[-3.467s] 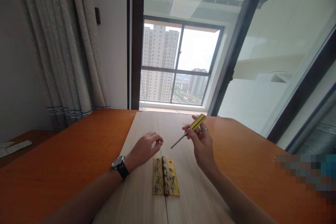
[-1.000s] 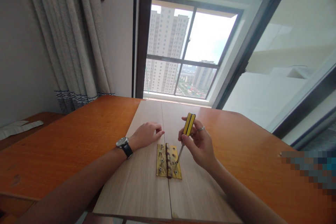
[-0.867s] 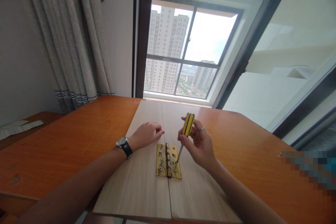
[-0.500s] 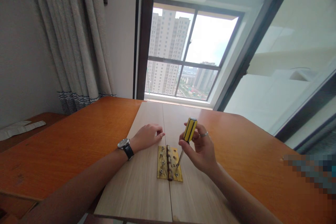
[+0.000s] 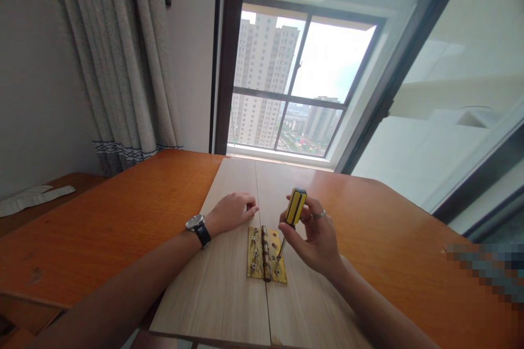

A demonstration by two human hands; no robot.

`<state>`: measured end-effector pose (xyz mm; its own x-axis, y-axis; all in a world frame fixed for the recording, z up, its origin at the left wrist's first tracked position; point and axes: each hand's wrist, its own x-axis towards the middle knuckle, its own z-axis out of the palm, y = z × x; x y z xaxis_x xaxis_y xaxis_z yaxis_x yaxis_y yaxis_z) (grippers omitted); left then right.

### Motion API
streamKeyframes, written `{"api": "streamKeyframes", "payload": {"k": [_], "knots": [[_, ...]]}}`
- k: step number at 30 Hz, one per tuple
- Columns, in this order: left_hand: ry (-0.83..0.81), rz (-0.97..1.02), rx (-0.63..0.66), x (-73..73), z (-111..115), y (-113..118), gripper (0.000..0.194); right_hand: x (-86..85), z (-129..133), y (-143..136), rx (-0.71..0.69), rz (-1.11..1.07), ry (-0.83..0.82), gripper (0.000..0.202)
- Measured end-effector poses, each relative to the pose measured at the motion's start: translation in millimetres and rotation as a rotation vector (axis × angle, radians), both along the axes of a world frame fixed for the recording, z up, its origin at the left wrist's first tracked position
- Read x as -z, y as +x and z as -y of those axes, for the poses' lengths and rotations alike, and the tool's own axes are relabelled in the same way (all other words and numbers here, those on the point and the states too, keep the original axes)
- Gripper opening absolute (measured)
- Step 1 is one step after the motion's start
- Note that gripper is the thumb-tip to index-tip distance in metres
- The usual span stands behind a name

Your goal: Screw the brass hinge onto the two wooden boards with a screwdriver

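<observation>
In my right hand [image 5: 321, 242] is a screwdriver [image 5: 295, 207] with a yellow and black handle. My thumb and fingers close around the handle, and its shaft slants down to the right leaf of a brass-coloured hinge [image 5: 256, 262]. The tip sits at a screw near that leaf's lower end. Several screw heads show on the left leaf, while the right leaf has bare holes towards its far end. My left hand [image 5: 232, 211] rests on the left pale board [image 5: 221, 294], fingers curled under. Whatever they hold, if anything, is hidden.
The hinge spans the seam between the left board and a right pale board [image 5: 303, 311]. Both lie on an orange-brown wooden table [image 5: 164, 202]. Pale strips [image 5: 41, 199] lie at the far left. Beyond the table stand a curtain [image 5: 118, 65] and a window [image 5: 327, 60].
The screwdriver handle has turned a little and stands slightly lower in view. The left hand keeps its place on the board; the whole view has shifted slightly.
</observation>
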<state>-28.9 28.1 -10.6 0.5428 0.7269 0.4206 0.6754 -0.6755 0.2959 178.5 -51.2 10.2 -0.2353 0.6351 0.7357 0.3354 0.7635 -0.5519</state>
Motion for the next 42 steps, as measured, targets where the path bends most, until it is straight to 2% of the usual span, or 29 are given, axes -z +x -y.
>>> {"api": "streamKeyframes", "payload": {"k": [4,13,17,20,25,27,31,34,38,42], "knots": [[-0.006,0.010,0.000,-0.9,1,0,0.024,-5.8,3,-1,0.012,0.044,-0.036,0.041],[0.032,0.153,-0.010,-5.8,2,2,0.012,-15.4,4,-3,-0.184,0.118,-0.121,0.032],[0.040,0.165,0.004,-5.7,3,3,0.012,-15.3,3,-4,-0.208,0.128,-0.173,0.029],[0.036,0.153,0.008,-4.7,3,4,0.012,-11.9,4,-7,-0.232,0.021,-0.215,0.038],[0.039,0.164,0.010,-2.5,2,4,0.013,-12.0,4,-11,-0.297,-0.250,-0.233,0.071],[0.042,0.175,0.005,-1.7,1,4,0.013,-14.7,4,-10,-0.303,-0.292,-0.235,0.067],[0.037,0.179,-0.006,-1.0,1,5,0.013,-16.9,2,-6,-0.250,-0.297,-0.249,0.040],[0.040,0.182,-0.004,-0.5,1,5,0.014,-16.1,2,-5,-0.207,-0.280,-0.276,0.032],[0.038,0.199,0.003,0.6,0,5,0.015,-18.8,5,-8,-0.277,-0.308,-0.317,0.042],[0.028,0.219,-0.009,0.4,1,5,0.016,-23.9,8,-8,-0.382,-0.248,-0.371,0.032]]}}
